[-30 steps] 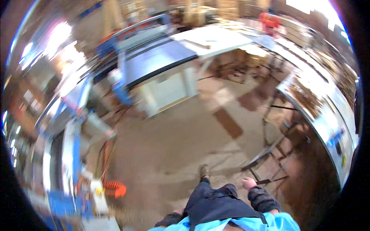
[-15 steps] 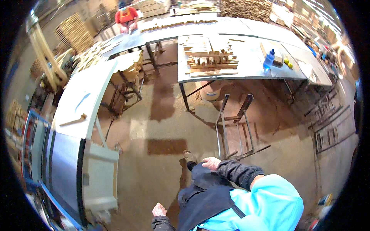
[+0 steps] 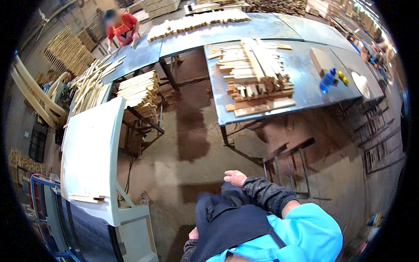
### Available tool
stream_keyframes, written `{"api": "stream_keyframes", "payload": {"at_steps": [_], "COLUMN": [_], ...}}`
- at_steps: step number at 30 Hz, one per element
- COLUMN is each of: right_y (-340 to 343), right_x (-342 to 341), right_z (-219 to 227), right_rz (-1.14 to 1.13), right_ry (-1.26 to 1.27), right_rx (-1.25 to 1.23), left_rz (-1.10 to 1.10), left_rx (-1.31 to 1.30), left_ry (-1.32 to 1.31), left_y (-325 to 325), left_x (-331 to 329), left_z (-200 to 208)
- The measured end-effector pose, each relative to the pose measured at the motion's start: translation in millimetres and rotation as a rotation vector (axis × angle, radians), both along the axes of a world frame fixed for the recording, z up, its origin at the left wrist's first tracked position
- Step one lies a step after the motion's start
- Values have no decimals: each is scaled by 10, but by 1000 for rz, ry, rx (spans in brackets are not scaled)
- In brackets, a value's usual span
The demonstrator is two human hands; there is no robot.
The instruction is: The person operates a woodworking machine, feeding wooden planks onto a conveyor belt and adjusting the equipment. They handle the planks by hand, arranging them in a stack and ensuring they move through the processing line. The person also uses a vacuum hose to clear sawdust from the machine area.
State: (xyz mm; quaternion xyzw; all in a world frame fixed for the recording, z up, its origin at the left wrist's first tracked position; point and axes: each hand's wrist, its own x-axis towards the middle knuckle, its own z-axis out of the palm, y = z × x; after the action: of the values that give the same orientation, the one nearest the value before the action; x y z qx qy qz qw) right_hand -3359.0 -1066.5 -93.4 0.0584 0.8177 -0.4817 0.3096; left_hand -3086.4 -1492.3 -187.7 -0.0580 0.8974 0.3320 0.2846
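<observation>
My right hand (image 3: 235, 177), in a pale pinkish glove, hangs in front of my dark apron (image 3: 235, 218) at waist height. Its fingers are loosely bent and apart, with nothing seen in them. Low beside my left hip, my left hand (image 3: 194, 233) is partly covered by the apron, and its fingers cannot be made out. Neither hand touches a table. Ahead, a stack of wooden strips (image 3: 257, 74) lies on a metal-topped table (image 3: 301, 94). A metal stand (image 3: 290, 163) stands on the floor ahead of my right hand.
A white-topped machine table (image 3: 89, 148) with thin strips on it stands at left, a wood pile (image 3: 139, 94) behind it. A blue bottle (image 3: 327, 81) and a block (image 3: 321, 60) are on the right table. A person in red (image 3: 124, 30) works at the far left table.
I have moved forward, so the tables and wood stacks appear nearer. My left hand has gone back partly behind the apron. The far person has straightened and shows farther left.
</observation>
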Motion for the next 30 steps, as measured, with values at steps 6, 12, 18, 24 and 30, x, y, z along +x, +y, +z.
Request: {"api": "stream_keyframes", "payload": {"at_steps": [6, 12, 18, 24, 30], "right_y": [-342, -338, -325, -274, 141], "right_x": [-1290, -3070, -4281, -5319, -7059], "right_z": [-150, 6, 459, -29, -120], "right_rz": [20, 33, -255, -283, -395], "right_ry": [-62, 66, 136, -23, -72], "right_rx": [-64, 155, 79, 8, -90], "left_rz": [138, 714, 758, 702, 551], "left_rx": [172, 454, 501, 563, 471], "left_ry": [83, -432, -400, -416, -538], "left_y": [-231, -502, -547, 51, 286], "left_x": [-1631, -4139, -6552, -8409, -9746], "left_z": [-254, 147, 14, 277, 164]}}
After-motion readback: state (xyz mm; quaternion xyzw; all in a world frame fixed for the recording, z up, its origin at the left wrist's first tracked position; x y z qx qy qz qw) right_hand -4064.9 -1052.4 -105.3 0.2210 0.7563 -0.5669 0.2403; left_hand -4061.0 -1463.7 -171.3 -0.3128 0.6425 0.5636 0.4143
